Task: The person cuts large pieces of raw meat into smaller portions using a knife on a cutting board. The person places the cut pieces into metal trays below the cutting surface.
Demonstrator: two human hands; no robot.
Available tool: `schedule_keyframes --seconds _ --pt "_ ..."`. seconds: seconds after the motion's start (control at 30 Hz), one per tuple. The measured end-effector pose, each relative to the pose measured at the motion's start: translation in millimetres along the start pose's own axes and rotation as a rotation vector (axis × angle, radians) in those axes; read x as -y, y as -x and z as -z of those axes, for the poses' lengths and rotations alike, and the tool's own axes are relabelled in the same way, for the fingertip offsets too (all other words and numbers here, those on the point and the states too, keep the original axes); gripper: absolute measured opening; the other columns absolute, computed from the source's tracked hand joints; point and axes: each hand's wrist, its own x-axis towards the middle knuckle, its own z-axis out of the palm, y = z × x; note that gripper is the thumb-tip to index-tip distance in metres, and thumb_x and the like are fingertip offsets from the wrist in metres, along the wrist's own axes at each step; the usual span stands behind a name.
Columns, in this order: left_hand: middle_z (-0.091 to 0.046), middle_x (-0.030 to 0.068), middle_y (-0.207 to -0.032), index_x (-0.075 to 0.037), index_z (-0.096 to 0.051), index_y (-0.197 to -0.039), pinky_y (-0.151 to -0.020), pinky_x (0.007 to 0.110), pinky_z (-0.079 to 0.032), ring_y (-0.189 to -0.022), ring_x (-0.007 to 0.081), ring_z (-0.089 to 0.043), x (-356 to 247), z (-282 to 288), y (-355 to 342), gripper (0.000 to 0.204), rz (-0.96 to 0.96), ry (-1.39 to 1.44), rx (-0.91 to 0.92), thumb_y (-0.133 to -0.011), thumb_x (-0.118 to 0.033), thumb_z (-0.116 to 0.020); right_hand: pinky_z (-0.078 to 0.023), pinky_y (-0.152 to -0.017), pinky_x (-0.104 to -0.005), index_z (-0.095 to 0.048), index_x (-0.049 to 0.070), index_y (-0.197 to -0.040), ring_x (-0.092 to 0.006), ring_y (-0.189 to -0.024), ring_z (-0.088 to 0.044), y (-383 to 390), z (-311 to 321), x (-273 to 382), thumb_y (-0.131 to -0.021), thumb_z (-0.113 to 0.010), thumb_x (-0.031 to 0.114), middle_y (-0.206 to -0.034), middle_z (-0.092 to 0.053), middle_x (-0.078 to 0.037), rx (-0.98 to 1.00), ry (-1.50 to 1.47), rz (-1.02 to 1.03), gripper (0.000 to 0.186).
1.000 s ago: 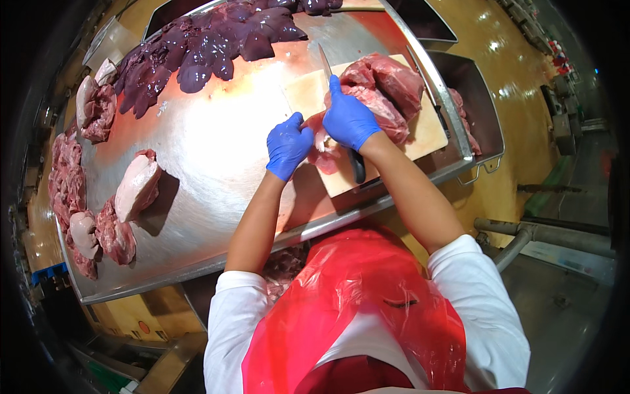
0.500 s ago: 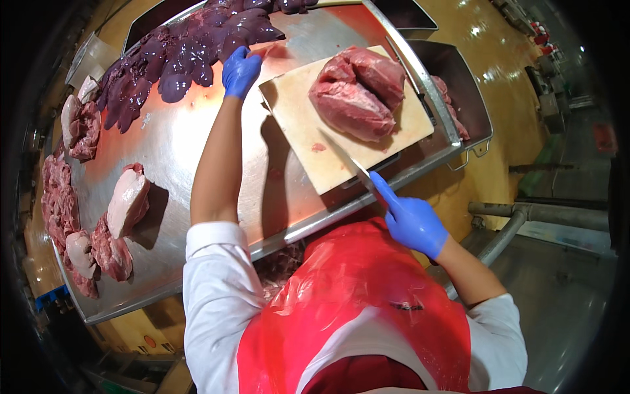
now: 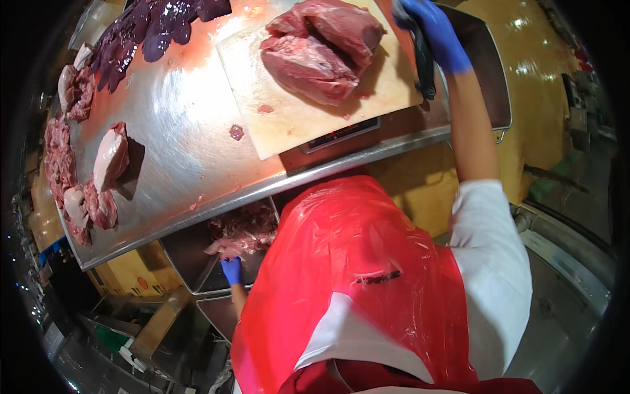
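A large piece of raw red meat [image 3: 315, 49], split by a deep cleft, lies on the cream cutting board [image 3: 289, 128]. Over the board's right edge, my right hand [image 3: 436, 36], in a blue glove, has its fingers curled round something dark, beside a long black object [image 3: 423, 69]. The knife blade cannot be made out. Low on the left, my left hand [image 3: 231, 269], also gloved in blue, reaches into a metal bin [image 3: 187, 253] below the table edge. Its fingers look apart, at the near edge of pale pink meat trimmings [image 3: 243, 230].
Dark purple livers [image 3: 157, 29] are heaped at the back left of the steel table [image 3: 177, 141]. Pale, fatty meat pieces [image 3: 111, 157] lie along its left side. A device with a small display [image 3: 341, 134] sits under the board. Another metal bin [image 3: 489, 79] stands beyond the right edge.
My left hand has gone from near the livers down to the bin. My right hand has moved up and right, past the board, and the knife blade no longer shows. The view has shifted.
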Motion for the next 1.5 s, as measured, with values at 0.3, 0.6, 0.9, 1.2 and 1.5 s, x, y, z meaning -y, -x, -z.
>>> schedule_keyframes --seconds 0.3,0.6,0.9,1.2,1.5 --pt "-0.042 0.0147 -0.145 0.002 -0.042 -0.141 -0.114 0.038 -0.028 -0.134 0.0247 -0.039 -409.9 -76.1 24.0 0.046 -0.593 0.978 0.177 -0.099 -0.016 -0.051 -0.043 -0.102 -0.0318 -0.059 -0.005 -0.125 -0.0195 -0.112 -0.060 -45.8 -87.3 -57.0 -0.097 -0.053 0.021 -0.125 -0.064 -0.014 0.078 -0.693 -0.273 0.039" --pt "-0.064 0.0080 -0.120 -0.002 -0.063 -0.123 -0.100 0.030 -0.044 -0.111 0.0166 -0.058 -534.9 -137.2 -70.0 0.032 -0.726 1.135 0.717 -0.096 -0.018 -0.053 -0.043 -0.077 -0.0242 -0.063 0.008 -0.105 -0.0088 -0.082 -0.053 38.3 -99.3 -24.7 -0.096 -0.058 0.025 -0.091 -0.060 0.001 -0.225 -0.463 -0.291 0.020" --pt "-0.055 0.0113 -0.132 -0.002 -0.054 -0.133 -0.097 0.032 -0.045 -0.118 0.0191 -0.053 -476.8 -57.3 -16.8 0.041 -0.714 0.917 0.408 -0.099 -0.024 -0.053 -0.046 -0.074 -0.0236 -0.062 0.005 -0.107 -0.0067 -0.081 -0.056 67.9 -92.8 -0.7 -0.097 -0.059 0.023 -0.093 -0.063 -0.001 -0.280 -0.193 -0.192 0.021" --pt "-0.049 0.0224 -0.138 -0.014 -0.064 -0.125 -0.110 0.047 -0.034 -0.131 0.0403 -0.043 -524.3 -52.5 66.8 0.050 -1.389 0.342 -0.165 -0.080 -0.035 -0.075 -0.045 -0.070 -0.0260 -0.064 0.005 -0.106 -0.0074 -0.079 -0.053 62.5 -114.2 3.1 -0.097 -0.057 0.023 -0.092 -0.062 0.000 -0.287 -0.490 -0.356 0.021" --pt "-0.062 0.0096 -0.119 -0.001 -0.060 -0.124 -0.096 0.029 -0.044 -0.110 0.0152 -0.057 -442.3 -10.7 -1.1 0.031 -0.701 0.985 0.278 -0.097 -0.015 -0.060 -0.047 -0.051 -0.0244 -0.056 0.005 -0.110 -0.0100 -0.064 -0.058 115.3 -72.4 21.2 -0.099 -0.058 0.024 -0.086 -0.061 -0.003 -0.336 -0.174 -0.217 0.022"
